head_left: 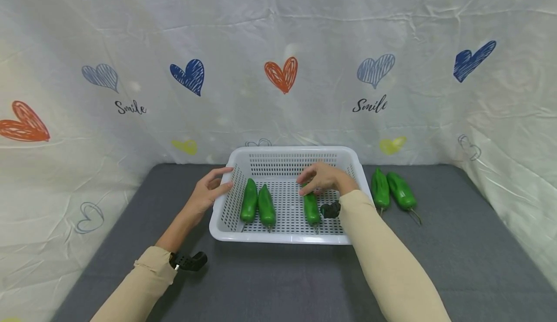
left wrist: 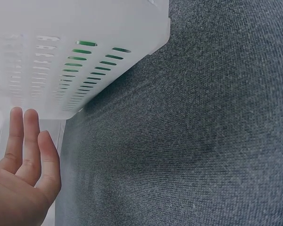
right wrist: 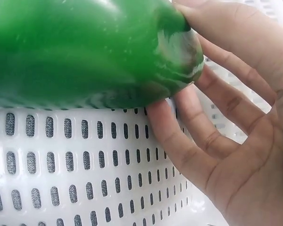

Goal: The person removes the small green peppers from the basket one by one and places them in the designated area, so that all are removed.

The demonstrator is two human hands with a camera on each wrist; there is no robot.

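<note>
A white plastic basket (head_left: 287, 238) with slotted walls sits on the dark cloth. Inside, at its left, lie two long green peppers, a left one (head_left: 249, 201) and a right one (head_left: 266, 207). My right hand (head_left: 323, 177) reaches over the basket and holds a third green pepper (head_left: 311, 210) by its far end; in the right wrist view this pepper (right wrist: 75, 52) has the thumb above and fingers below. At the basket's left rim is my left hand (head_left: 208, 192), its fingers extended. The left wrist view shows these fingers (left wrist: 31, 141) beside the slotted wall.
Two more green peppers, one (head_left: 380, 189) beside the other (head_left: 402, 191), lie on the cloth right of the basket. A dark grey cloth (head_left: 270, 283) covers the table. Behind hangs a white curtain (head_left: 235, 36) printed with hearts.
</note>
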